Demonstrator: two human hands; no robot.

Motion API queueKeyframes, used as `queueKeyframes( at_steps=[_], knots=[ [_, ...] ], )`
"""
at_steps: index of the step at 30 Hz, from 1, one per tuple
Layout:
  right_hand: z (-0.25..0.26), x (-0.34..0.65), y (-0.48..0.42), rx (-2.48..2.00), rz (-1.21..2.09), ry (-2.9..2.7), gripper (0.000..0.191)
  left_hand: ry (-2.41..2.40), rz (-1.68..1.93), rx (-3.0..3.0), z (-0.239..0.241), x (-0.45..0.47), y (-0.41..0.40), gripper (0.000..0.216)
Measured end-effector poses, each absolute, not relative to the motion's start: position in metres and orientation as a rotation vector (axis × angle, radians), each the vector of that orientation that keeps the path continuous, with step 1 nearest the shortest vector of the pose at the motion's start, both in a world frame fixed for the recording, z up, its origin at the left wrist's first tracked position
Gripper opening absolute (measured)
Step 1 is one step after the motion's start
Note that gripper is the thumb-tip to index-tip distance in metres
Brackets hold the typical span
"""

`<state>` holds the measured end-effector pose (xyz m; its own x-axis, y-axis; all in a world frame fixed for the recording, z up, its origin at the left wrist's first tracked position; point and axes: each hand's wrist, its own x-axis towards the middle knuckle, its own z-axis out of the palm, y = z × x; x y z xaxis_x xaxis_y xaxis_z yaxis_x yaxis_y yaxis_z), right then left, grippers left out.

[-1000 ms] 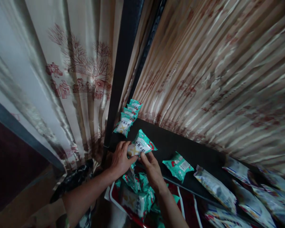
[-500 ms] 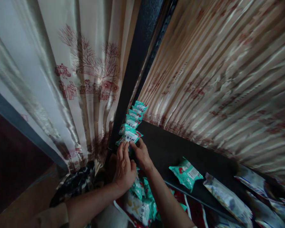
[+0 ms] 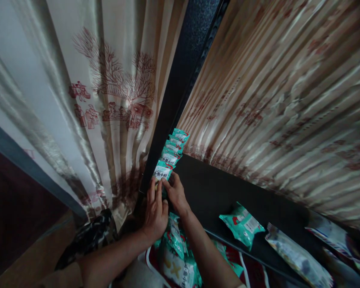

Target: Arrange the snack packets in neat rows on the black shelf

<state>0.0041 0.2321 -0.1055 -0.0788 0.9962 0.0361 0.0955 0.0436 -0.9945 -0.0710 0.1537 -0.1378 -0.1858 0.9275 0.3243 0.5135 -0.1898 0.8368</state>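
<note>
A teal-and-white snack bag (image 3: 163, 171) with dark lettering stands at the front of a row on the black shelf (image 3: 216, 188). Its lower edge is between my two hands. My left hand (image 3: 156, 214) has its fingers pressed along the bag's lower left. On the right side, my right hand (image 3: 177, 195) pinches the bag with thumb and fingers, the fingers partly hidden behind it. Several matching snack bags (image 3: 174, 146) stand in line behind it, close to the dark upright post (image 3: 180, 76).
One loose teal snack bag (image 3: 243, 225) lies on the shelf, left of a long pale packet (image 3: 298, 252) and other packets. Below my arms, a red-edged container (image 3: 151, 262) holds more teal bags (image 3: 177, 240). Printed curtains (image 3: 117, 92) hang behind and at left.
The front bag has turned and moved in against the post, in line with the row. Both hands have stayed on it. The view has shifted slightly.
</note>
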Motion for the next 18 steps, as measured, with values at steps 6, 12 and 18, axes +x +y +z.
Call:
queueKeyframes(
  at_steps=[6, 12, 18],
  knots=[
    [-0.116, 0.005, 0.233, -1.283, 1.133, -1.415, 0.034, 1.771, 1.356, 1.634, -0.144, -0.068, 0.159, 0.051],
    [-0.111, 0.031, 0.207, -1.355, 0.92, -1.415, 0.036, 1.836, 1.388, 1.723, -0.138, -0.064, 0.156, 0.052],
    [-0.088, 0.125, 0.161, -1.511, 0.105, -1.681, 0.03, 1.58, 1.384, 1.992, -0.119, -0.043, 0.14, 0.048]
  ],
)
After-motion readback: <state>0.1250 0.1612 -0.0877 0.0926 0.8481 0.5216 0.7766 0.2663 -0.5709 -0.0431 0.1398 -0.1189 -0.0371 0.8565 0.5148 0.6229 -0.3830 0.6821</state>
